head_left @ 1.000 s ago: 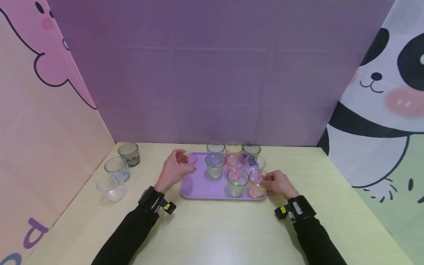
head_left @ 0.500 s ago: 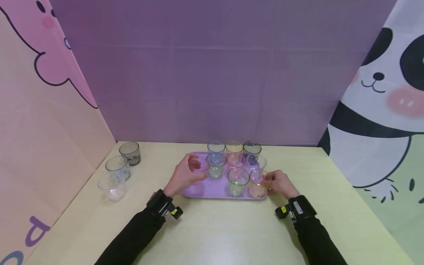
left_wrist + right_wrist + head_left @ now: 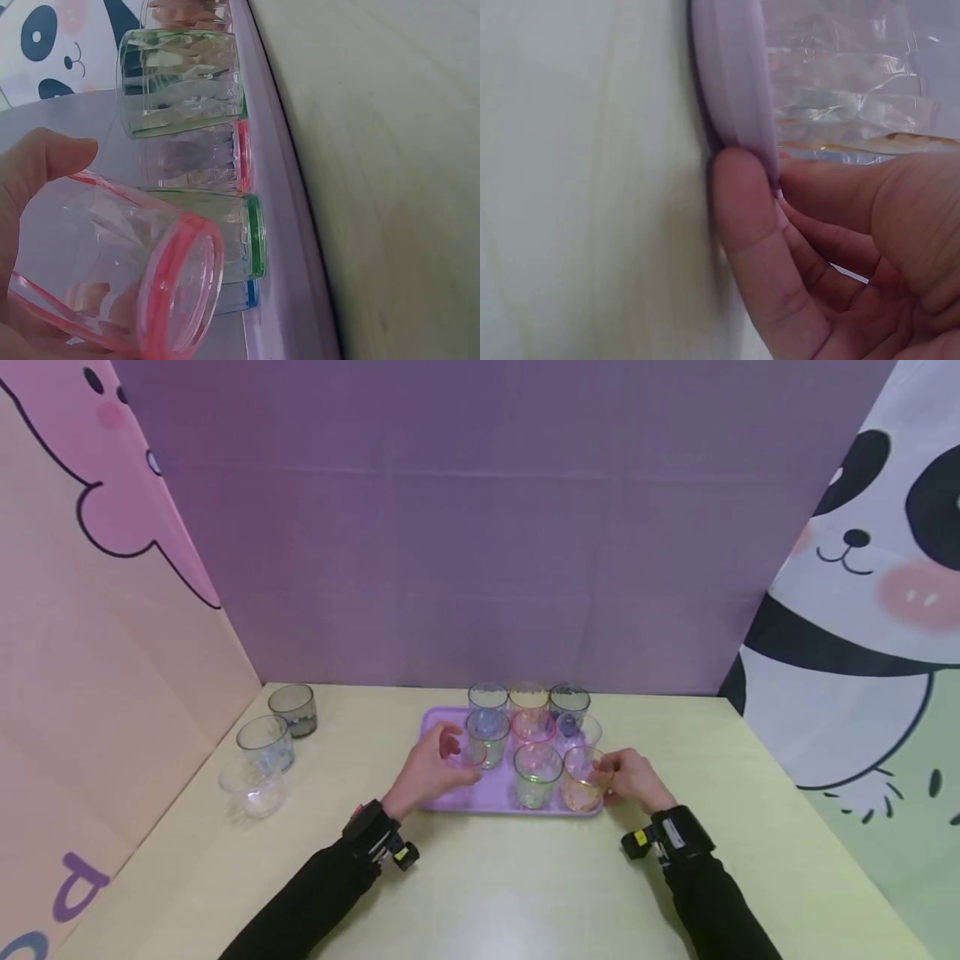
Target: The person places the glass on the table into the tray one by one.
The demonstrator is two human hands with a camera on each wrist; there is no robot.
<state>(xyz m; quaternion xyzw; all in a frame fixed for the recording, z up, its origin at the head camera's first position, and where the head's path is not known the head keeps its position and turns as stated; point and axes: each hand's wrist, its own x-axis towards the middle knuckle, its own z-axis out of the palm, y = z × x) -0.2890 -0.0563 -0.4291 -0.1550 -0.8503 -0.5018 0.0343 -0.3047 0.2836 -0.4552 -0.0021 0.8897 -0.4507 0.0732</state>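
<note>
My left hand (image 3: 426,772) grips a clear glass with a pink base (image 3: 176,289) between thumb and fingers. The glass is held over the left part of the purple tray (image 3: 457,800); in the left wrist view its base tips toward the camera. Just right of it stands a green glass (image 3: 489,745). My right hand (image 3: 636,779) pinches the tray's right rim near its front corner, with one finger (image 3: 750,225) against the outside and the thumb inside. An amber glass (image 3: 583,789) stands right by the right fingers, beside another green glass (image 3: 536,783).
Further back on the tray stand a blue glass (image 3: 487,695), a yellow glass (image 3: 528,695), a dark grey glass (image 3: 570,700) and a pink glass (image 3: 534,727). Left on the table are a grey glass (image 3: 294,710), a bluish glass (image 3: 267,743) and a clear glass (image 3: 255,789).
My left hand has carried the pink glass rightward over the tray and then slightly toward the front, close to the green glass. My right hand has stayed at the tray's rim.
</note>
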